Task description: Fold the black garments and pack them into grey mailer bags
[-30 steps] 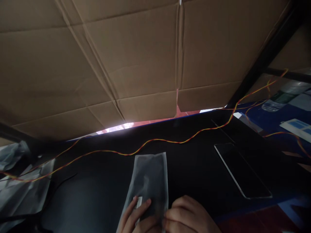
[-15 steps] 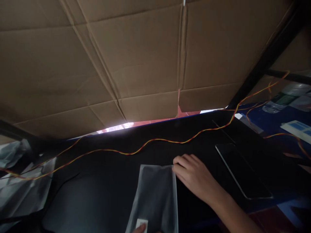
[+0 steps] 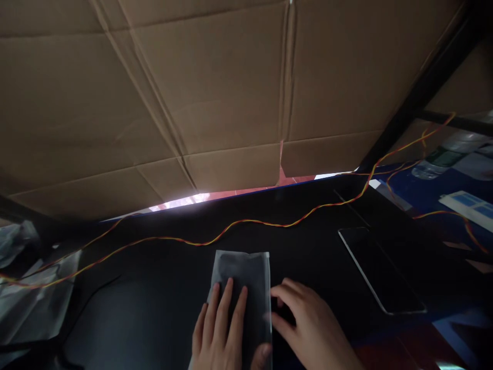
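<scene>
A frosted, see-through plastic zip bag (image 3: pixel 256 272) lies flat on the black tabletop in front of me. My left hand (image 3: pixel 223 329) is spread over its lower part, fingers stretched toward the top edge and thumb near the right edge. Beside that right edge is my right hand (image 3: pixel 304 318). Its index finger and thumb are curved and apart, their tips at or very near the bag's edge; the thumb tip is slightly blurred. I cannot make out what is inside the bag.
A yellow-and-red twisted wire (image 3: pixel 250 222) runs across the table behind the bag. To the right lie a dark phone-like slab (image 3: pixel 381 272), a plastic bottle (image 3: pixel 439 156) and a white-and-blue box (image 3: pixel 472 205). More plastic bags (image 3: pixel 42 308) lie left. A cardboard sheet (image 3: pixel 231 92) stands behind.
My right hand has moved from the bag's top right corner down along its right edge. My left hand has come up and now lies flat over the bag. The bag has shifted slightly left.
</scene>
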The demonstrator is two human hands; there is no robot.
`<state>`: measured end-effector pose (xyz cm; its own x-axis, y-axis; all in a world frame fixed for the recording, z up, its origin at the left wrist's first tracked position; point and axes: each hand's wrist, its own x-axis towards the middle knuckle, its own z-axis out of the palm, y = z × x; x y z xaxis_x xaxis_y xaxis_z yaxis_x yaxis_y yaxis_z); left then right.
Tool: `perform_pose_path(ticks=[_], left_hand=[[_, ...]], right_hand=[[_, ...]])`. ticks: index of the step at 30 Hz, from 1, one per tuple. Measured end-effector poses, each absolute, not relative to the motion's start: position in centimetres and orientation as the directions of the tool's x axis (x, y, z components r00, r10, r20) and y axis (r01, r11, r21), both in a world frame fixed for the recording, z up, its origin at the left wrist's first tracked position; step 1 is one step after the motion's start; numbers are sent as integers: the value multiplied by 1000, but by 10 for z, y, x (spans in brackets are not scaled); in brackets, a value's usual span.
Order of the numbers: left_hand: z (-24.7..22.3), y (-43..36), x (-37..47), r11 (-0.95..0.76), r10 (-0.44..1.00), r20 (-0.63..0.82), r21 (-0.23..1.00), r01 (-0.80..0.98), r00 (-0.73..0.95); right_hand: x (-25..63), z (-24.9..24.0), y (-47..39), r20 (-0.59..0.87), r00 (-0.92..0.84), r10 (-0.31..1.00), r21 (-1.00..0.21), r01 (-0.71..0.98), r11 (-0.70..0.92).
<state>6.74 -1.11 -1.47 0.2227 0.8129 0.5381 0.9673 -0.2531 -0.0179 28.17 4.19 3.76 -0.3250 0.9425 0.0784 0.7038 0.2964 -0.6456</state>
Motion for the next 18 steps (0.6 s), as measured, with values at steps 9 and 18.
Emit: perform_pose_path(ticks=[9, 18], left_hand=[[-16, -12, 66, -310, 825, 479, -62, 949, 301], [-19, -6, 29, -368, 774, 487, -175, 913, 405]], right_hand=[[261, 30, 40, 129, -234, 964, -690, 677, 257], [245, 45, 46, -204, -214, 955, -969, 185, -166]])
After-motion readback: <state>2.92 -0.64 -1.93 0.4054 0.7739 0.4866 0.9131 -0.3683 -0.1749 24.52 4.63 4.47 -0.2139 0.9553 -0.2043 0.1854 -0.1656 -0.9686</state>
